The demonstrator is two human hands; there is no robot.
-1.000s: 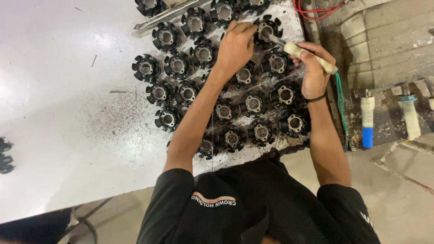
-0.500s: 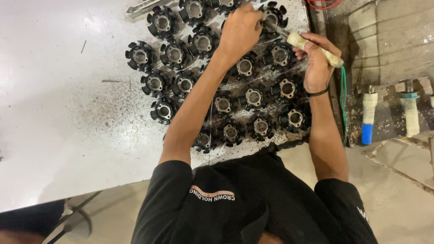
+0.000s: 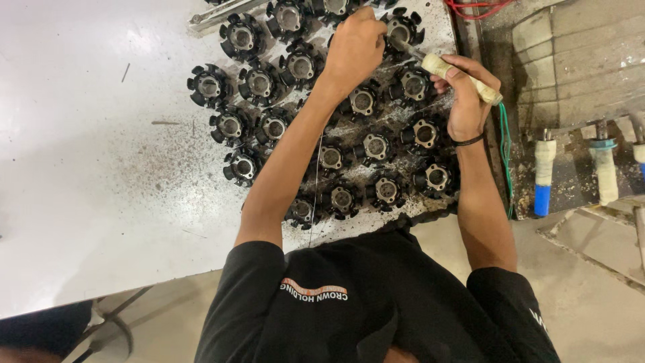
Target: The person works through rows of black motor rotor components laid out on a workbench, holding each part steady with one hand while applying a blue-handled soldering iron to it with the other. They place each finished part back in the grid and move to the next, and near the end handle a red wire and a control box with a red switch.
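Note:
Many black round slotted parts [image 3: 375, 146] with metal centres lie in rows on a white table [image 3: 87, 188]. My left hand [image 3: 355, 48] is closed, knuckles up, over the far rows, beside one black part [image 3: 403, 30]. A thin wire [image 3: 314, 195] trails from under it along my forearm. My right hand [image 3: 463, 101] grips a tape-wrapped tool [image 3: 463, 79] like a pen, with its thin tip pointing at that same part. A green cord [image 3: 504, 154] hangs from the tool's rear end.
A metal bar [image 3: 215, 17] lies at the far edge of the parts. Right of the table are a grimy bench, red wire [image 3: 477, 8] and tape-wrapped handles [image 3: 543, 176], one with a blue end. Concrete floor shows below, by my black shirt [image 3: 376, 302].
The view has shifted slightly, so the parts sit a little higher and to the left. Both hands stay at the same far-row part, and the tool is still in my right hand.

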